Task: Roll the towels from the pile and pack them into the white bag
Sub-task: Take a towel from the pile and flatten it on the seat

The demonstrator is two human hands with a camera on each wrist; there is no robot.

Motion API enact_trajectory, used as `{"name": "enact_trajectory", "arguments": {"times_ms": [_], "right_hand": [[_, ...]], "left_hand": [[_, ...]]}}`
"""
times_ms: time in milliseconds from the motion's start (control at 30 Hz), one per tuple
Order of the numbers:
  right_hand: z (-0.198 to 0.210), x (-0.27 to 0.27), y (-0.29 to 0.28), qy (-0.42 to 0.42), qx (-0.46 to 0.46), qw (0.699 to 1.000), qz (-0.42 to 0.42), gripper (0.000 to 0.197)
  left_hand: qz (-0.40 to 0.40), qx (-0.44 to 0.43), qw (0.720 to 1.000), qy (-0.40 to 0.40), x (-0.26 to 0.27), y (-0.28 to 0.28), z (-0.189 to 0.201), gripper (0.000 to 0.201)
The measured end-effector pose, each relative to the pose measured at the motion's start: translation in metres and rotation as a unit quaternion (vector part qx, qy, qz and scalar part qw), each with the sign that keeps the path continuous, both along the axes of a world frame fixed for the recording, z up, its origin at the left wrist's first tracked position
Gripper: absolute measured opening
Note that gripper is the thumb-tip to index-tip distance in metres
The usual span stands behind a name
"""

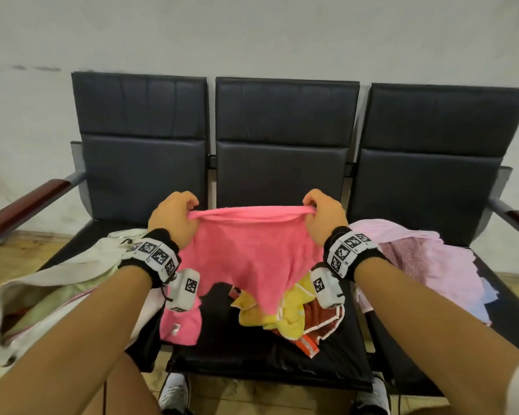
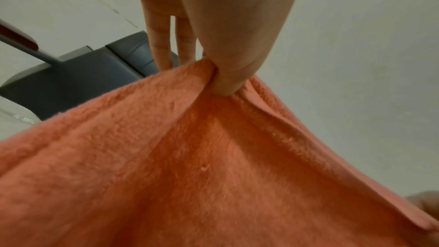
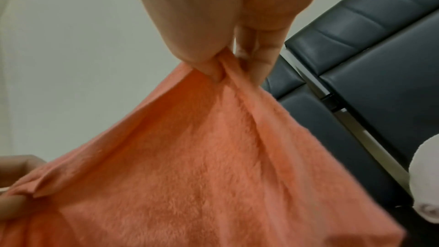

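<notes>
Both the left hand (image 1: 173,218) and right hand (image 1: 324,218) pinch the top corners of the pink towel (image 1: 252,250), stretched crosswise between them above the middle seat (image 1: 252,354), equally near each, the white bag (image 1: 27,298) lying leftward.

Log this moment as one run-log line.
left hand: pinches pink towel corner | right hand: pinches other corner | towel: spread, unrolled | white bag: left seat
</notes>
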State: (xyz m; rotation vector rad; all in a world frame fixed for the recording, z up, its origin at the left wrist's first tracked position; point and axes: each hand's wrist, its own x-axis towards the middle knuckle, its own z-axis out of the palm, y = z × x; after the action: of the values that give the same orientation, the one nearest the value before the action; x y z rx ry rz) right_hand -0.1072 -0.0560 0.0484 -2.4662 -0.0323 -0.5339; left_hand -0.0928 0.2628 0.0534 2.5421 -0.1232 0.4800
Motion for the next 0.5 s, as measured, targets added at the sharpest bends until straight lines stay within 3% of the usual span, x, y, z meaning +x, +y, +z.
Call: {"name": "enact_trajectory", "arguments": {"times_ms": [167, 233, 367, 433, 500], "right_hand": [[0.005, 0.002, -0.013, 0.012, 0.039, 0.998, -0.046, 0.01], [0.005, 0.0, -0.013, -0.002, 0.051, 0.999, -0.02, 0.013], [0.01, -0.008, 0.01, 0.006, 0.047, 0.998, 0.048, 0.015], [0.013, -0.009, 0.026, 0.009, 0.08, 0.995, 0.062, 0.015], [0.018, -0.01, 0.039, 0.029, 0.144, 0.987, 0.065, 0.013]], "left_hand": [[0.071, -0.033, 0.996, 0.048, 0.007, 0.014, -0.002, 0.017], [0.062, -0.018, 0.996, 0.068, 0.007, 0.012, -0.001, 0.03], [-0.038, -0.026, 0.993, 0.107, -0.001, -0.024, 0.002, 0.071], [-0.123, -0.021, 0.989, 0.082, -0.01, -0.053, -0.001, 0.073], [-0.189, -0.013, 0.979, 0.078, -0.019, -0.081, -0.007, 0.06]]}}
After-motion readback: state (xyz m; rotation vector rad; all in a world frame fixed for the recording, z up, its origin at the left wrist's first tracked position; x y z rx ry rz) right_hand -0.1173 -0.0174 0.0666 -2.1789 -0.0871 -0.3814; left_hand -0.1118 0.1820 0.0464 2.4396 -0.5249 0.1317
